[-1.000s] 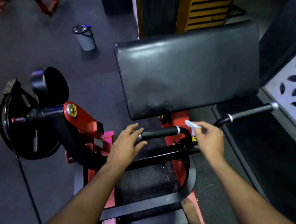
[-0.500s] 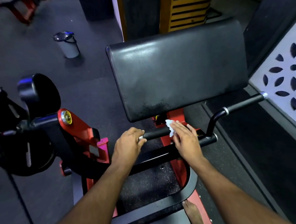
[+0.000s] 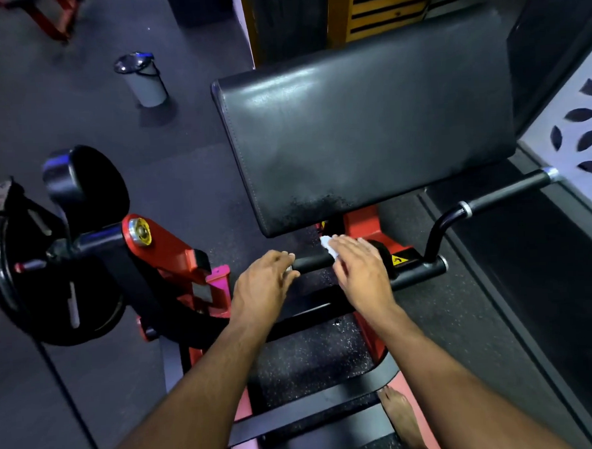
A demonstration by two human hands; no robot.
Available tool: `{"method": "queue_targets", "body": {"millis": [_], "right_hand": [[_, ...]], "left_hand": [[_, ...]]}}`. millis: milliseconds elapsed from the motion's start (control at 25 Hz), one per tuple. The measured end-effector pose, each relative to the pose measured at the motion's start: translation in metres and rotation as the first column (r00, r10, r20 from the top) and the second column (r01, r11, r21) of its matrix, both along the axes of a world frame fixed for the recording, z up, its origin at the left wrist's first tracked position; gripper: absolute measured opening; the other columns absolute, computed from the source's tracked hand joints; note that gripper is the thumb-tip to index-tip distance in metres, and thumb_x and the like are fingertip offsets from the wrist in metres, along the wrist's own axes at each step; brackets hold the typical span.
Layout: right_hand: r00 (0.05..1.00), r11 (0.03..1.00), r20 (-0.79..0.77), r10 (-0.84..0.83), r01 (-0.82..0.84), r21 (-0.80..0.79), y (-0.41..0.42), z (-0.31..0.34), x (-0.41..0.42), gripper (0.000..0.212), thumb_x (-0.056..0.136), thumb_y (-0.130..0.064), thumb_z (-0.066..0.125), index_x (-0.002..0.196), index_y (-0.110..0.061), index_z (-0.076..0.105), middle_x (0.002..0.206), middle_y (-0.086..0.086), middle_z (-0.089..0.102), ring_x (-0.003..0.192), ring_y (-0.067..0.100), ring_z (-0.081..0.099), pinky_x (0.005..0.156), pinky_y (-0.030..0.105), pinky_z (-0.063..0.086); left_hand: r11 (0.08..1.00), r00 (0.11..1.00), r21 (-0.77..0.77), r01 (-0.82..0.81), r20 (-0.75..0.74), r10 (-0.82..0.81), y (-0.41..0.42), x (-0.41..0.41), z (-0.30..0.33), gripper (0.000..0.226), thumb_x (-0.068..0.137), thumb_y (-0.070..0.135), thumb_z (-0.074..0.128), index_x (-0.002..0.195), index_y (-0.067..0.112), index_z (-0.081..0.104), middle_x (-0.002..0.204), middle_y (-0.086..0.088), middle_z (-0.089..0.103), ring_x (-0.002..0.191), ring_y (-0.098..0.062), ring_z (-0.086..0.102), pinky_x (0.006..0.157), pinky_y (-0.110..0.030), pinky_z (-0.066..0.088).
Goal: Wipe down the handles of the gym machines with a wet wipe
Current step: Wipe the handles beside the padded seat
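The near handle (image 3: 312, 262) ran left-right below the pad (image 3: 365, 124). The right hand (image 3: 359, 272) pressed the wipe (image 3: 328, 246) on it, fingers together; the left hand (image 3: 263, 284) curled round its left end.

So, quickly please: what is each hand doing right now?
Left hand: fingers curled round the end of the left handle.
Right hand: fingers fairly straight, pressing the wet wipe onto that handle.

We see the arm pad (image 3: 368, 124) hanging close over the left handle (image 3: 312, 262), leaving a narrow gap; the right handle (image 3: 505, 192) stands clear, wall panel (image 3: 570, 113) just beyond.
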State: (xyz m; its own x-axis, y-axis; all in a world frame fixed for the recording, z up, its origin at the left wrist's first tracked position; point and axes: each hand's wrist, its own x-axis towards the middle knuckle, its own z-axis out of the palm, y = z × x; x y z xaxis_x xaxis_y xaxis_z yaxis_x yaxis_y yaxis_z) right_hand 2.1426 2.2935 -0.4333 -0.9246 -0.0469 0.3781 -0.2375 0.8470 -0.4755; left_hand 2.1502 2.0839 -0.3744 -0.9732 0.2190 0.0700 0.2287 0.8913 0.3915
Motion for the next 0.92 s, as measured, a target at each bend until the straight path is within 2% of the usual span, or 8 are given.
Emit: {"method": "queue_targets", "body": {"millis": [120, 200, 280, 400, 480, 600, 800, 920], "right_hand": [[0.996, 0.994, -0.021, 0.085, -0.083, 0.067, 0.015, -0.003, 0.005, 0.043, 0.094, -0.012, 0.057, 0.136, -0.020, 0.063, 0.139, -0.008, 0.063, 0.134, 0.011, 0.054, 0.117, 0.046, 0.034], [0.999, 0.997, 0.001, 0.041, -0.041, 0.065, 0.027, -0.004, 0.000, 0.043, 0.093, -0.009, 0.060, 0.134, -0.022, 0.064, 0.135, -0.009, 0.065, 0.131, 0.011, 0.056, 0.117, 0.047, 0.033], [0.999, 0.999, 0.038, -0.019, 0.018, 0.037, 0.022, 0.000, -0.003, 0.045, 0.088, -0.003, 0.065, 0.131, -0.019, 0.066, 0.132, -0.004, 0.067, 0.128, 0.014, 0.059, 0.119, 0.045, 0.030], [0.998, 0.998, 0.055, -0.013, 0.009, 0.056, -0.003, 0.003, 0.002, 0.052, 0.081, 0.000, 0.068, 0.132, -0.011, 0.065, 0.133, 0.003, 0.067, 0.128, 0.020, 0.059, 0.120, 0.043, 0.023], [0.996, 0.996, 0.040, 0.075, -0.077, 0.050, -0.023, 0.009, 0.006, 0.056, 0.080, 0.000, 0.066, 0.135, -0.011, 0.062, 0.135, 0.002, 0.064, 0.129, 0.021, 0.056, 0.121, 0.046, 0.025], [0.986, 0.985, 0.017, 0.167, -0.168, 0.035, -0.029, 0.013, 0.008, 0.056, 0.082, -0.004, 0.058, 0.137, -0.010, 0.058, 0.138, 0.001, 0.060, 0.132, 0.021, 0.052, 0.120, 0.051, 0.027], [0.999, 1.000, 0.036, 0.007, -0.007, -0.016, -0.015, 0.005, 0.006, 0.046, 0.088, -0.007, 0.047, 0.130, -0.010, 0.064, 0.134, 0.002, 0.064, 0.132, 0.021, 0.055, 0.124, 0.048, 0.019], [0.995, 0.996, 0.066, 0.070, -0.067, -0.052, -0.055, 0.016, 0.012, 0.051, 0.087, -0.008, 0.043, 0.134, -0.009, 0.061, 0.135, 0.003, 0.062, 0.133, 0.022, 0.052, 0.124, 0.049, 0.019]], "left_hand": [[0.987, 0.987, -0.042, 0.158, 0.038, -0.156, -0.021, -0.024, 0.023, 0.031, 0.098, 0.045, 0.064, 0.119, 0.025, 0.074, 0.117, 0.007, 0.072, 0.103, -0.020, 0.070, 0.085, -0.040, 0.058], [0.953, 0.951, -0.194, 0.233, -0.157, -0.265, -0.036, -0.059, 0.032, 0.041, 0.102, 0.049, 0.050, 0.123, 0.021, 0.072, 0.126, 0.000, 0.071, 0.116, -0.025, 0.067, 0.097, -0.047, 0.055], [0.898, 0.877, -0.405, 0.174, -0.352, -0.328, -0.036, -0.100, 0.037, 0.048, 0.105, 0.043, 0.041, 0.143, 0.019, 0.057, 0.149, -0.006, 0.054, 0.142, -0.027, 0.046, 0.116, -0.058, 0.035], [0.835, 0.858, -0.535, 0.133, -0.359, -0.367, -0.008, -0.153, 0.033, 0.056, 0.108, 0.043, 0.035, 0.160, 0.024, 0.028, 0.169, -0.006, 0.020, 0.157, -0.025, 0.014, 0.122, -0.063, 0.012], [0.828, 0.852, -0.554, 0.084, -0.391, -0.348, 0.001, -0.171, 0.018, 0.058, 0.109, 0.046, 0.031, 0.163, 0.027, 0.019, 0.172, -0.004, 0.009, 0.158, -0.024, 0.007, 0.123, -0.063, 0.008], [0.854, 0.818, -0.518, 0.035, -0.477, -0.322, 0.001, -0.175, 0.003, 0.058, 0.109, 0.045, 0.027, 0.163, 0.026, 0.019, 0.172, -0.003, 0.009, 0.158, -0.023, 0.008, 0.123, -0.063, 0.010], [0.869, 0.783, -0.494, 0.036, -0.526, -0.331, 0.000, -0.177, 0.000, 0.057, 0.109, 0.046, 0.030, 0.162, 0.025, 0.024, 0.170, -0.003, 0.017, 0.157, -0.023, 0.014, 0.123, -0.062, 0.013], [0.877, 0.774, -0.480, 0.025, -0.546, -0.321, -0.004, -0.175, -0.005, 0.056, 0.110, 0.048, 0.029, 0.162, 0.025, 0.026, 0.170, -0.003, 0.018, 0.157, -0.022, 0.016, 0.123, -0.061, 0.014]]}}
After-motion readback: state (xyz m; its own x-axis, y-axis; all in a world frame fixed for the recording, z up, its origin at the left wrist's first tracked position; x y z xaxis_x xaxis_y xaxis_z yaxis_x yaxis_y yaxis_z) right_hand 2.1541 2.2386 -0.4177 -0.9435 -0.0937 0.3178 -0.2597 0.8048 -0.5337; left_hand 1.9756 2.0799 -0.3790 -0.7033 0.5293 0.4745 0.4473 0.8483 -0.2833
